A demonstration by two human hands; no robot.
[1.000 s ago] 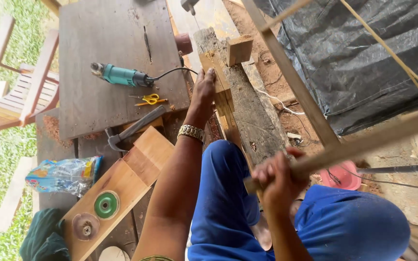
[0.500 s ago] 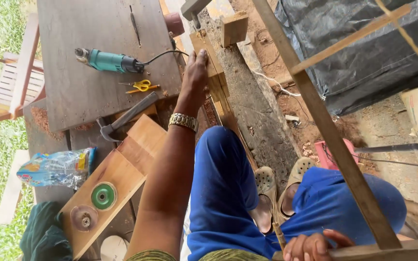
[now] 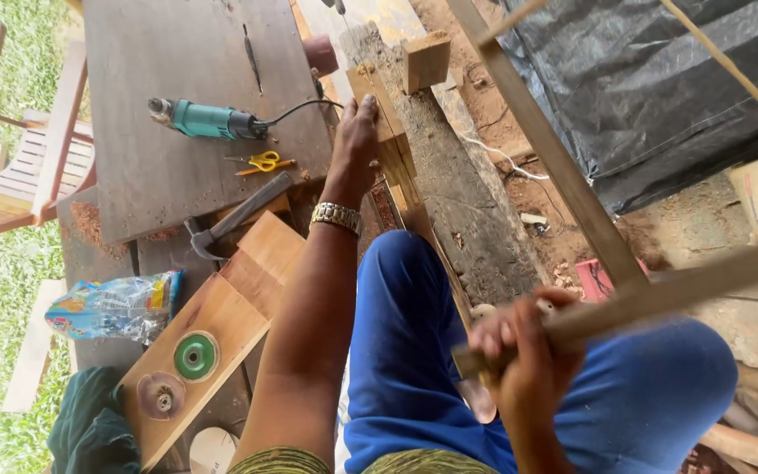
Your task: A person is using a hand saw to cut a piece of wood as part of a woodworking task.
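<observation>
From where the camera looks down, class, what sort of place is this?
Probably an outdoor woodworking spot: a corded power tool and hammer lie on rough boards, grass alongside, while the left hand steadies a timber strip.

A dark wooden tabletop (image 3: pixel 168 105) lies just left of the left hand (image 3: pixel 357 140). On it rest a teal power drill (image 3: pixel 208 120) and yellow-handled scissors (image 3: pixel 265 161), both near that hand. Below them a hammer (image 3: pixel 234 215) rests across boards, beside the wrist. A lighter plank (image 3: pixel 230 307), left of the forearm, carries a green disc (image 3: pixel 196 355) and a brown disc (image 3: pixel 160 395). A plastic bag (image 3: pixel 111 307) lies further left.
</observation>
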